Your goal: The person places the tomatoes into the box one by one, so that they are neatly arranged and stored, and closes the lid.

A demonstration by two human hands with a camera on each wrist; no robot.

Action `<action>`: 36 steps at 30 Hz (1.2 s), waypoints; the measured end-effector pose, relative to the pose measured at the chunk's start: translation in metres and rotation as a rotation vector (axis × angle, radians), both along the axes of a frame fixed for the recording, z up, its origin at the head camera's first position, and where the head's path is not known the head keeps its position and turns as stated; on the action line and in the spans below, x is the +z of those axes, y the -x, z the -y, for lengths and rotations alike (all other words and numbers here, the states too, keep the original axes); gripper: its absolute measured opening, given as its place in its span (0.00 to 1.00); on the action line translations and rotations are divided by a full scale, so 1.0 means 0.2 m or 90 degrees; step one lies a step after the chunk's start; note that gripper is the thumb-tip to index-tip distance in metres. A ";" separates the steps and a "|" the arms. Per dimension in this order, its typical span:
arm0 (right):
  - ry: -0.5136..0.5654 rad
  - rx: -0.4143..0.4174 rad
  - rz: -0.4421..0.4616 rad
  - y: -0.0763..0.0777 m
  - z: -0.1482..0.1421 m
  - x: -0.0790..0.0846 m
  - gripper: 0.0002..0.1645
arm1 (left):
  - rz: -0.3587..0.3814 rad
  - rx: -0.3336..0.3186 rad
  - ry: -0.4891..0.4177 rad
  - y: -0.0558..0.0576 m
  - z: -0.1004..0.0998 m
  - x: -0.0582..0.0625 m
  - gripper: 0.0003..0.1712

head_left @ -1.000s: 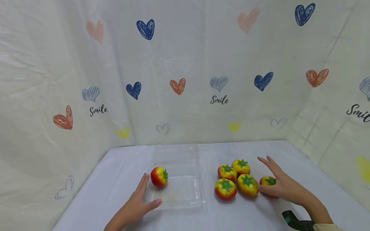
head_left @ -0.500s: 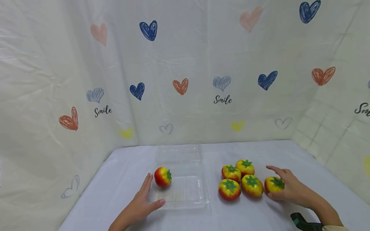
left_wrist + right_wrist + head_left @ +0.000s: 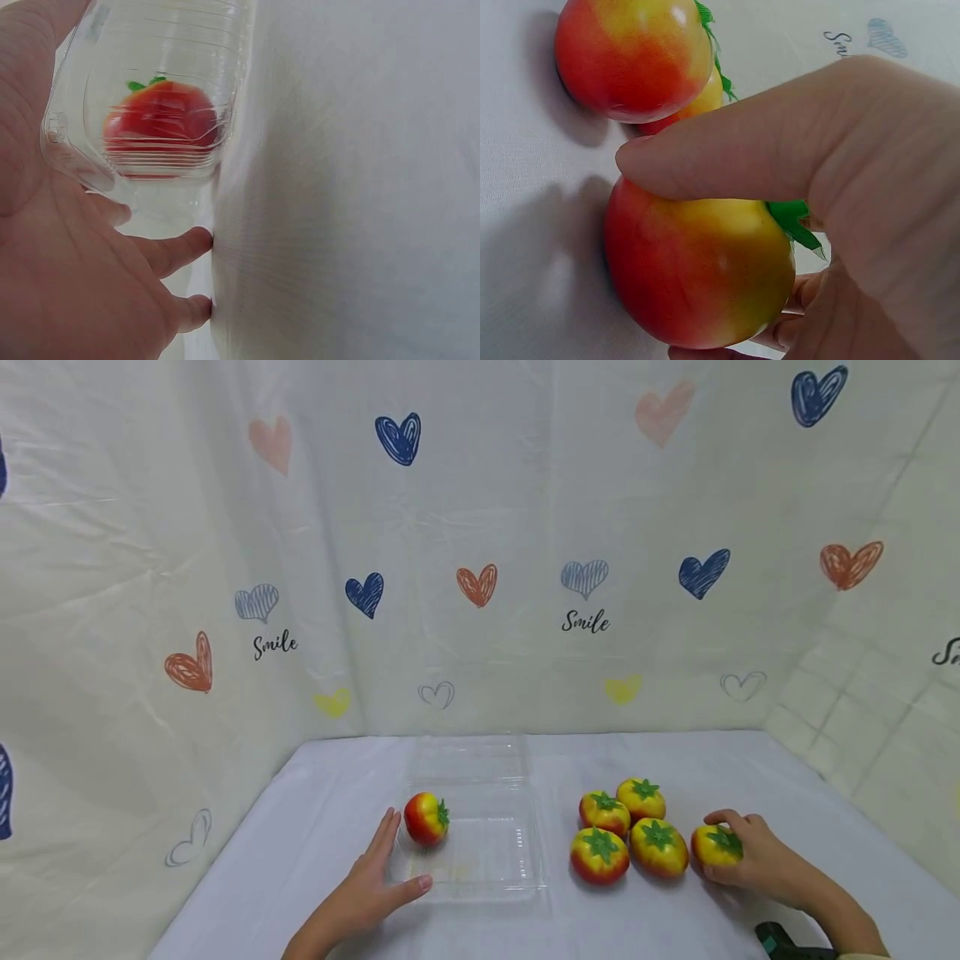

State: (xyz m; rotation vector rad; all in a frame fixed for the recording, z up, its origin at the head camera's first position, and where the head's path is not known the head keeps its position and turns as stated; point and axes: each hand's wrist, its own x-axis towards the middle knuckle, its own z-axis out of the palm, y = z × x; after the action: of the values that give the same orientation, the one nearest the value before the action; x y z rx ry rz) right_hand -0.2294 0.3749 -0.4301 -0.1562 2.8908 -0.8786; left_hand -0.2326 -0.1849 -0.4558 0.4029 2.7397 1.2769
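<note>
A clear plastic clamshell box lies with its lid folded back on the table. Inside it, at the left, a red-yellow toy persimmon rests tilted, its green leaves facing right. My left hand is spread around the box's near left corner, thumb along the front, fingers along the side; the left wrist view shows straight fingers beside the clear wall. On the right, my right hand grips another toy persimmon on the table, thumb on one side and fingers curled round the other.
Several more toy persimmons stand clustered between the box and my right hand, leaves up. A white cloth covers the table. Behind it hangs a pale curtain printed with hearts and "Smile".
My right hand has come down over the rightmost persimmon and closed its fingers and thumb on it. My left hand stays at the box. The head view has turned slightly left.
</note>
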 end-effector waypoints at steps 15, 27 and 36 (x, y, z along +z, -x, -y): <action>-0.030 -0.035 -0.027 0.01 0.02 0.01 0.46 | 0.002 0.001 0.001 0.01 0.00 -0.02 0.65; -0.048 -0.091 -0.159 0.01 0.03 0.03 0.47 | 0.001 0.007 0.017 0.01 0.01 -0.01 0.66; -0.019 -0.116 -0.179 0.00 0.06 0.10 0.51 | 0.000 0.006 0.009 0.02 0.02 -0.01 0.66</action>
State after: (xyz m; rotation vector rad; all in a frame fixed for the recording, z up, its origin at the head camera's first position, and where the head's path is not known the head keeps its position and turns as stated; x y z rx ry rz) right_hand -0.2300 0.3624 -0.4100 -0.0128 3.2200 -0.9062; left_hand -0.2362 -0.1889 -0.4571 0.3887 2.7520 1.2584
